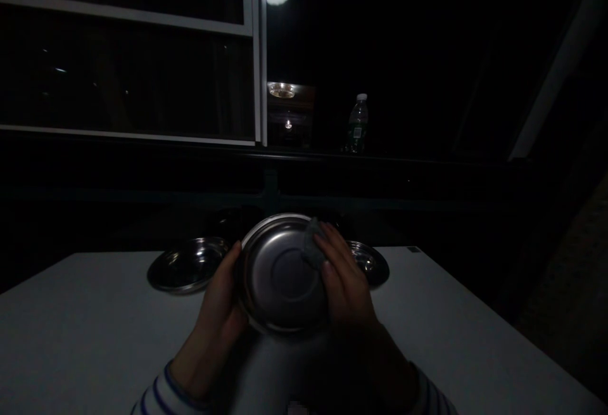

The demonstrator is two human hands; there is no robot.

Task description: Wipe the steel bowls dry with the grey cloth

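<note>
A round stainless steel plate [280, 275] is held up above the table, its ringed face toward me. My left hand [222, 298] grips its left rim, with the fingers mostly hidden behind it. At the plate's upper right, my right hand [344, 275] presses a small grey cloth [312, 244] against the metal, fingers closed over it. Another steel plate [187, 266] lies on the table to the left. A further steel plate [370, 263] lies at the right, partly covered by my right hand.
The white table [95, 332] spreads out beneath my hands, its far edge just past the plates. Behind it, a plastic bottle [358, 125] with a white cap stands on a dark ledge. A white window frame [259, 54] rises at the upper left. The room is very dark.
</note>
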